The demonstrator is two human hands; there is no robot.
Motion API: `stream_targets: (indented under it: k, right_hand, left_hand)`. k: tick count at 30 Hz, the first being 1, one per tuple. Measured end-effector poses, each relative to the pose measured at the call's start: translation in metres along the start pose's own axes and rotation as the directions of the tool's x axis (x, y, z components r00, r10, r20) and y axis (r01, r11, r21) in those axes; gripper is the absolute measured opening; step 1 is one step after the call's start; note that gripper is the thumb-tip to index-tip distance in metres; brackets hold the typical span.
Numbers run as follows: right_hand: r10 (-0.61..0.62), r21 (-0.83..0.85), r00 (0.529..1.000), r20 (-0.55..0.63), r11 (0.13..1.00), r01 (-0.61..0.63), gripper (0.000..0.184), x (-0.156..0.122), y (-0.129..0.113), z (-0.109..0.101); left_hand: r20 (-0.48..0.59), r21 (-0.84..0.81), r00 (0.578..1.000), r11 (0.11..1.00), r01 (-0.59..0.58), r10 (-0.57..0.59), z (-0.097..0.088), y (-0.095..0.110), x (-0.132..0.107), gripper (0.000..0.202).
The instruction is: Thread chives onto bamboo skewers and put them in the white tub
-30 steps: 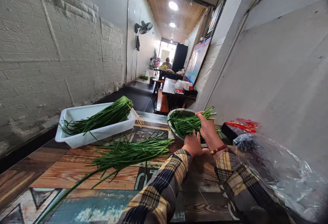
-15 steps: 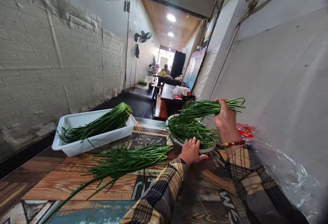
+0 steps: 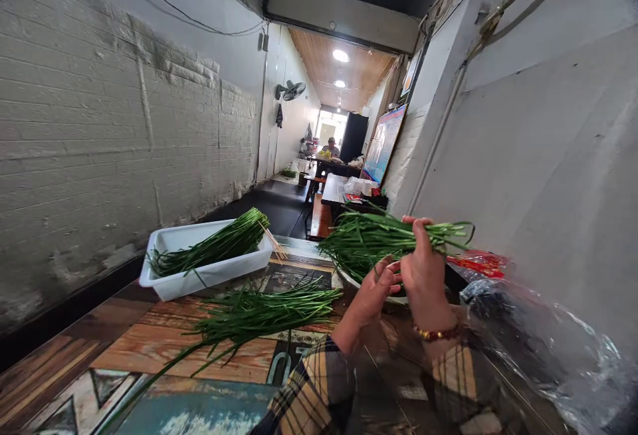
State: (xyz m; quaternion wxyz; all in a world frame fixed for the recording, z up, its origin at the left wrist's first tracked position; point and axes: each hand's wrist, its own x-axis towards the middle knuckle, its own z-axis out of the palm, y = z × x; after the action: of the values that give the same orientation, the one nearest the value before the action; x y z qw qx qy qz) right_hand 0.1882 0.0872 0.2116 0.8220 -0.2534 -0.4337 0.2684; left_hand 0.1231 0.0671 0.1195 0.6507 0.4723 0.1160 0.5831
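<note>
- Lower left to centre: a loose pile of garlic chives (image 3: 272, 315) is spread on the patchwork tabletop (image 3: 144, 342).
- Right of centre: a bunch of garlic chives (image 3: 369, 232) is clamped near its stem ends by the right hand (image 3: 423, 265), above the bowl (image 3: 350, 279). Beside it, the left hand's (image 3: 377, 287) fingers are half curled (whether anything is pinched cannot be told).
- Bunch-gathering is judged to be in hand; stems must next be held tightly together.
- Left of centre: another bundle (image 3: 219, 242) is held in the white tray (image 3: 219, 274).
</note>
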Motion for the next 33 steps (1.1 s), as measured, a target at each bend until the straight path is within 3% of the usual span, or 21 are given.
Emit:
stream_targets:
  k: [4,8,11,14,16,19,21,23,25,27,30,33]
  right_hand:
    - [0.138,0.034,0.990,-0.013,0.990,-0.138,0.019,-0.064,0.021,-0.005]
    - [0.146,-0.062,0.984,0.098,0.988,-0.140,0.017,-0.115,0.043,-0.025]
    - [0.130,-0.209,0.953,0.275,0.975,-0.073,0.023,-0.138,0.052,-0.047]
    - [0.083,-0.340,0.880,0.467,0.936,0.092,0.033,-0.142,0.052,-0.062]
    - [0.068,-0.369,0.785,0.616,0.905,0.211,0.042,-0.139,0.048,-0.069]
    - [0.158,-0.387,0.588,0.793,0.877,0.286,0.063,-0.129,0.042,-0.078]
    - [0.248,-0.425,0.526,0.813,0.871,0.247,0.074,-0.125,0.044,-0.086]
    - [0.318,-0.463,0.561,0.765,0.876,0.134,0.068,-0.122,0.052,-0.096]
    - [0.384,-0.473,0.617,0.687,0.881,-0.022,0.050,-0.122,0.064,-0.101]
    - [0.440,-0.460,0.627,0.642,0.876,-0.145,0.042,-0.121,0.076,-0.101]
    - [0.455,-0.411,0.566,0.688,0.886,-0.214,0.045,-0.121,0.085,-0.088]
    - [0.434,-0.374,0.493,0.754,0.901,-0.221,0.060,-0.127,0.089,-0.074]
  left_hand:
    - [-0.108,-0.356,0.994,0.934,-0.041,0.002,0.001,0.016,-0.014,0.065]
    - [-0.219,-0.513,0.956,0.856,0.058,-0.196,-0.012,0.022,-0.029,0.041]
    - [-0.253,-0.555,0.909,0.819,0.145,-0.332,-0.023,0.024,-0.031,0.030]
    - [-0.279,-0.529,0.888,0.830,0.176,-0.365,-0.033,0.027,-0.030,0.025]
    - [-0.318,-0.465,0.887,0.870,0.162,-0.335,-0.040,0.031,-0.031,0.023]
    - [-0.432,-0.292,0.882,0.954,0.062,-0.189,-0.056,0.041,-0.036,0.022]
    - [-0.487,-0.184,0.866,0.983,0.025,-0.113,-0.067,0.048,-0.041,0.027]
    - [-0.526,-0.098,0.847,0.995,0.030,-0.077,-0.076,0.054,-0.048,0.033]
    - [-0.555,-0.006,0.831,0.999,0.044,-0.040,-0.083,0.055,-0.055,0.038]
    - [-0.561,0.114,0.828,0.991,0.068,0.008,-0.087,0.051,-0.061,0.041]
    - [-0.510,0.376,0.852,0.921,0.099,0.117,-0.091,0.039,-0.067,0.035]
    - [-0.431,0.590,0.876,0.802,0.094,0.215,-0.095,0.026,-0.073,0.024]
